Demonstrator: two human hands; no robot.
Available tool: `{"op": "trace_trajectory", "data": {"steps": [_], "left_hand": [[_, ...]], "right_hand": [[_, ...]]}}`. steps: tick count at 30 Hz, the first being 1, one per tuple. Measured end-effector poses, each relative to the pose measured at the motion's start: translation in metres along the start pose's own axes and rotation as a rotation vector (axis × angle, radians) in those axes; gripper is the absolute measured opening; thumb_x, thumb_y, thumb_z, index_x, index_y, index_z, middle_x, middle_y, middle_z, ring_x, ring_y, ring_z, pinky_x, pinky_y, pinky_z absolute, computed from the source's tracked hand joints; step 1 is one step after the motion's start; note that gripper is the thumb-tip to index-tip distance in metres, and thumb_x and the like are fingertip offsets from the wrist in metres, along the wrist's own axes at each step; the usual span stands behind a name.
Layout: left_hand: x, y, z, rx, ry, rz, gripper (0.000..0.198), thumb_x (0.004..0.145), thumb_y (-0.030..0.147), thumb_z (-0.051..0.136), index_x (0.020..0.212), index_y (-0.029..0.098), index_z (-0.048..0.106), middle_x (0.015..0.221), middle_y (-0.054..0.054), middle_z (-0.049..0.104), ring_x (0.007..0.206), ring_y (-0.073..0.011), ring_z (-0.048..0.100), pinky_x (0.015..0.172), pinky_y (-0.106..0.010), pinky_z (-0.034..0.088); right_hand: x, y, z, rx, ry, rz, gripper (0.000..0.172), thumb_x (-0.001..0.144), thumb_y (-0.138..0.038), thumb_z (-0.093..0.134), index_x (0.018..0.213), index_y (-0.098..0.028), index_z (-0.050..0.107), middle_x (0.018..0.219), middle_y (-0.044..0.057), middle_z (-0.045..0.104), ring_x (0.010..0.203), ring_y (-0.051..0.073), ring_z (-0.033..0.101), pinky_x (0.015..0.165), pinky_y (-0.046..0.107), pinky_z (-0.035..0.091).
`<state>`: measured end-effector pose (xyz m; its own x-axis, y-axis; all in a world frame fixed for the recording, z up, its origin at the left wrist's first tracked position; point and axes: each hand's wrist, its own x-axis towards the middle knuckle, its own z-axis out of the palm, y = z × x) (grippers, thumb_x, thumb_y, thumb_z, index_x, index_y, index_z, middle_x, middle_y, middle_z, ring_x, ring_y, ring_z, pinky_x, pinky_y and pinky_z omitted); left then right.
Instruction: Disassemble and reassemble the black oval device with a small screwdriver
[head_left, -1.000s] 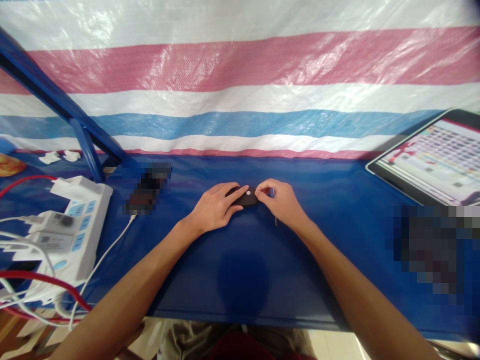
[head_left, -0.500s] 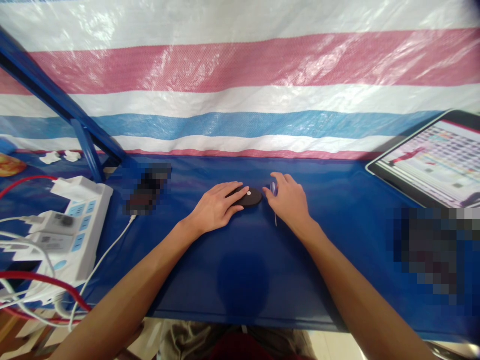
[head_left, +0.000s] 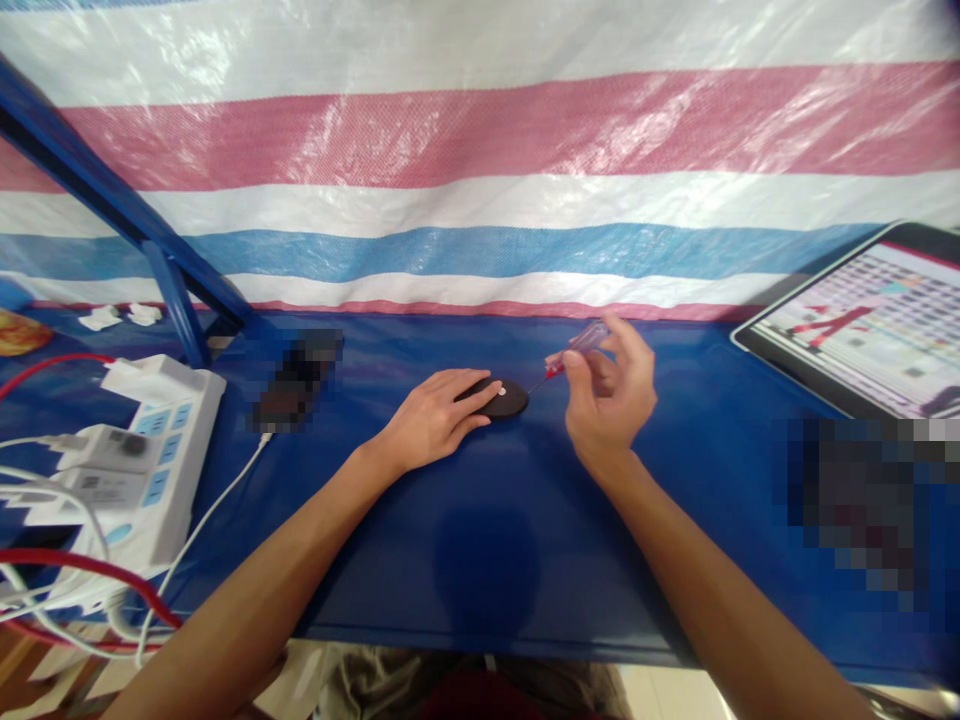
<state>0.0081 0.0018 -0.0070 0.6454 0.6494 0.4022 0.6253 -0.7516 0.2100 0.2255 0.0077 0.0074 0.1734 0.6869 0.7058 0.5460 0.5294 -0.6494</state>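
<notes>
The left hand (head_left: 427, 420) lies flat, its grip spread open over a black oval case (head_left: 508, 400) with a white dot, on the blue tabletop (head_left: 390, 600). Just beside it, the raised right hand (head_left: 609, 395) has its grip pinched together on a small screwdriver (head_left: 583, 345) with a clear red handle, the tip at the case's edge. Farther left, plug adapters (head_left: 112, 450) sit in a white power strip (head_left: 169, 440); a tablet (head_left: 862, 340) lies right, before a striped tarp (head_left: 480, 190).

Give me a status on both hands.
Left hand resting on black oval object. Right hand holding small red-handled screwdriver, tip near object. Power strip, tablet off to sides.
</notes>
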Motion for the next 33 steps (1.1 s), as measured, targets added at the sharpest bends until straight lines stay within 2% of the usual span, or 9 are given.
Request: {"op": "trace_trajectory", "data": {"steps": [4, 10, 14, 23, 27, 30, 33], "left_hand": [[0.000, 0.001, 0.000, 0.003, -0.003, 0.013, 0.042, 0.096, 0.036, 0.044, 0.135, 0.022, 0.049, 0.135, -0.011, 0.053, 0.123, -0.0253, 0.051, 0.104, -0.045, 0.042], [0.000, 0.000, 0.000, -0.005, -0.009, 0.004, 0.042, 0.096, 0.036, 0.044, 0.136, 0.023, 0.048, 0.135, -0.011, 0.053, 0.124, -0.0252, 0.050, 0.105, -0.045, 0.041], [0.000, 0.001, 0.001, 0.006, 0.000, 0.006, 0.042, 0.096, 0.037, 0.043, 0.136, 0.023, 0.048, 0.134, -0.011, 0.053, 0.123, -0.0257, 0.050, 0.104, -0.045, 0.042], [0.000, 0.003, 0.001, 0.027, 0.018, 0.002, 0.041, 0.096, 0.034, 0.046, 0.135, 0.021, 0.049, 0.132, -0.011, 0.054, 0.121, -0.0246, 0.052, 0.104, -0.043, 0.044], [0.001, 0.005, 0.000, 0.039, 0.009, -0.011, 0.041, 0.096, 0.034, 0.045, 0.134, 0.020, 0.050, 0.132, -0.011, 0.054, 0.121, -0.0248, 0.051, 0.105, -0.044, 0.043], [0.002, 0.007, -0.001, 0.044, 0.005, -0.011, 0.041, 0.096, 0.033, 0.045, 0.134, 0.020, 0.049, 0.131, -0.011, 0.054, 0.122, -0.0249, 0.051, 0.106, -0.044, 0.043], [0.002, 0.009, -0.002, 0.055, -0.005, -0.015, 0.040, 0.095, 0.032, 0.046, 0.133, 0.019, 0.050, 0.131, -0.011, 0.054, 0.122, -0.0250, 0.051, 0.106, -0.045, 0.042]], "right_hand": [[-0.007, 0.003, 0.002, 0.016, -0.108, -0.053, 0.048, 0.092, -0.038, 0.049, 0.137, -0.026, 0.039, 0.117, 0.012, 0.060, 0.084, 0.022, 0.068, 0.073, 0.037, 0.059], [-0.005, -0.002, -0.001, -0.015, -0.174, -0.111, 0.041, 0.091, -0.035, 0.051, 0.130, -0.025, 0.048, 0.119, 0.011, 0.062, 0.095, 0.025, 0.066, 0.082, 0.042, 0.058], [-0.003, -0.007, -0.003, -0.020, -0.103, -0.188, 0.038, 0.090, -0.030, 0.054, 0.128, -0.025, 0.050, 0.112, 0.010, 0.066, 0.094, 0.024, 0.067, 0.087, 0.042, 0.056], [0.001, -0.004, -0.001, -0.048, 0.066, -0.445, 0.036, 0.085, -0.017, 0.061, 0.121, -0.020, 0.057, 0.106, 0.010, 0.069, 0.097, 0.023, 0.066, 0.082, 0.041, 0.058], [0.002, -0.005, 0.001, -0.025, 0.041, -0.445, 0.037, 0.089, -0.016, 0.054, 0.126, -0.018, 0.053, 0.112, 0.012, 0.066, 0.094, 0.022, 0.067, 0.082, 0.040, 0.058], [0.002, -0.005, 0.001, -0.013, 0.079, -0.460, 0.038, 0.086, -0.016, 0.059, 0.124, -0.019, 0.054, 0.107, 0.011, 0.068, 0.093, 0.023, 0.067, 0.079, 0.040, 0.058], [0.003, -0.007, 0.001, -0.043, 0.080, -0.489, 0.035, 0.086, -0.015, 0.057, 0.121, -0.019, 0.056, 0.106, 0.011, 0.068, 0.098, 0.024, 0.065, 0.083, 0.041, 0.057]]}}
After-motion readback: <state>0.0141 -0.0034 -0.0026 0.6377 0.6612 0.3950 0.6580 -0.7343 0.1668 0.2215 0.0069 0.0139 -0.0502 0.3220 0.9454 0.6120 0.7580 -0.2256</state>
